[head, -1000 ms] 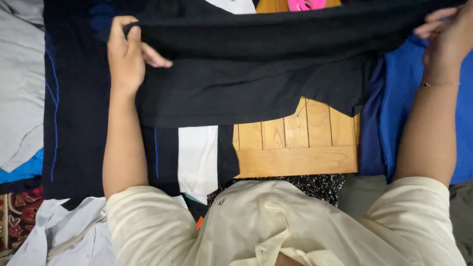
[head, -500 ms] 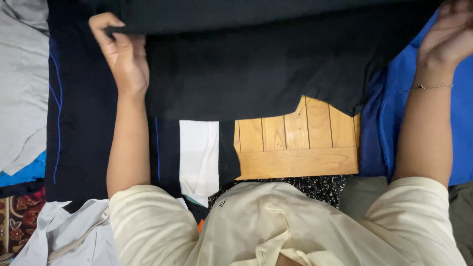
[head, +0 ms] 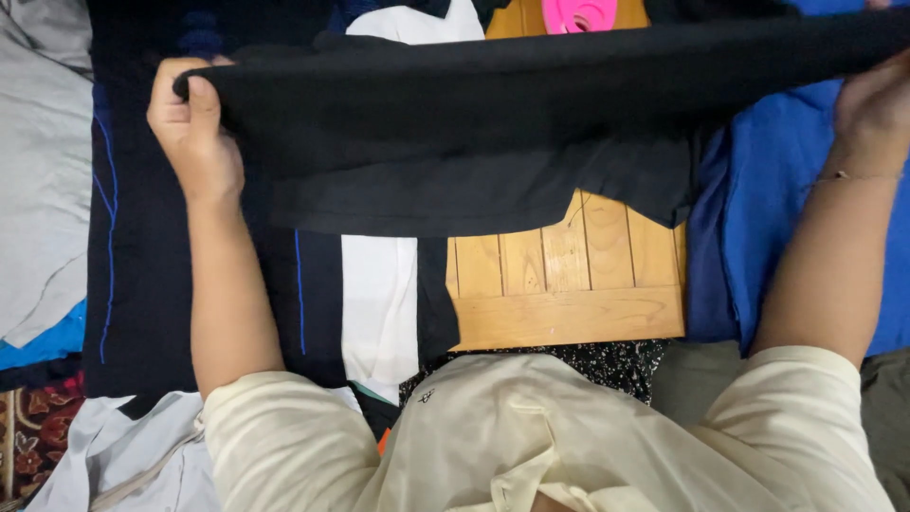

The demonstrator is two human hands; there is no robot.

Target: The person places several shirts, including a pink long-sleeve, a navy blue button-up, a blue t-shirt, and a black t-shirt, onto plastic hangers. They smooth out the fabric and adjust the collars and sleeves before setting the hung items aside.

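Observation:
A black garment (head: 474, 133) is stretched out between my two hands above a low wooden table (head: 569, 284). My left hand (head: 194, 133) pinches its left edge, thumb on top of the cloth. My right hand (head: 877, 104) grips the right edge at the frame's right side, a thin bracelet on the wrist. The garment hangs folded in a wide band, its lower hem draped over the far part of the table.
Under the black garment lies a dark garment with blue lines and a white panel (head: 379, 303). Blue cloth (head: 777, 218) lies at right, grey cloth (head: 43, 190) at left, a pink object (head: 578, 11) at the top. A patterned rug (head: 28, 446) shows bottom left.
Both hands, which had gone up and away half a second ago, have come back down towards me with the black garment, which again shows as a folded band.

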